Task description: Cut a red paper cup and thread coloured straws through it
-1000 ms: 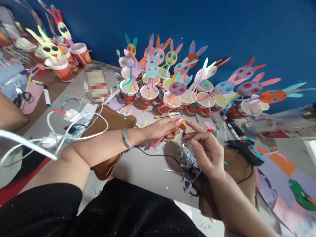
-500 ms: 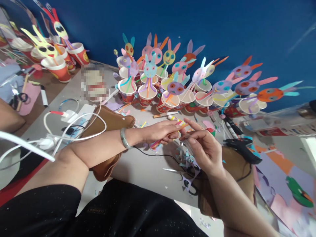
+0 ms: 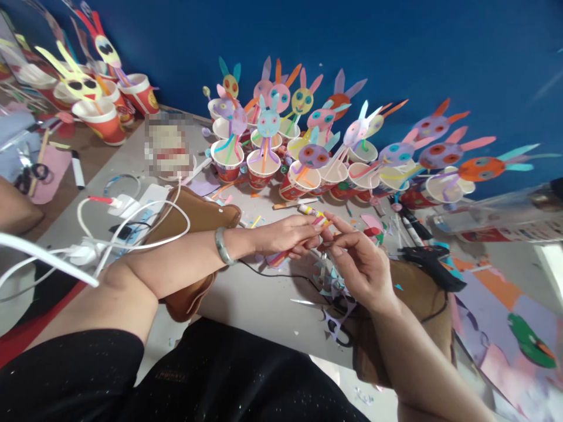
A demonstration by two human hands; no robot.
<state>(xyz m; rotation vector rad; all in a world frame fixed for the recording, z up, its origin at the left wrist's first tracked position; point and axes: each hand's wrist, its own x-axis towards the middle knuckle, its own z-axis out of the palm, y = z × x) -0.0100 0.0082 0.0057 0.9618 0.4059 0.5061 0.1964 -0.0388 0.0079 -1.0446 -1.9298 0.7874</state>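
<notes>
From where I stand, the person's left hand (image 3: pixel 297 234) has its grip clamped on a few slim pink and orange straws (image 3: pixel 280 258), held just above the bench (image 3: pixel 264 302), about midway between its near and far edges. The right hand (image 3: pixel 358 264) meets it from the other side, fingertips bent close together at the straws' upper end; whether that grip has anything pinched, I cannot tell. Just behind the fingers lies a yellow glue stick (image 3: pixel 309 209). Under the right hand, toward the near edge, a pair of scissors (image 3: pixel 342 336) sits among cut paper scraps (image 3: pixel 336 322). A black glue gun (image 3: pixel 433 265) lies toward the right end, and a brown pouch (image 3: pixel 193 218) is to the left, beside a power strip (image 3: pixel 145 214) trailing white cables (image 3: pixel 165 245). Red paper cups (image 3: pixel 263 171) crowd the far edge, topped with paper rabbit faces (image 3: pixel 313 156), before a blue wall (image 3: pixel 281 29).
</notes>
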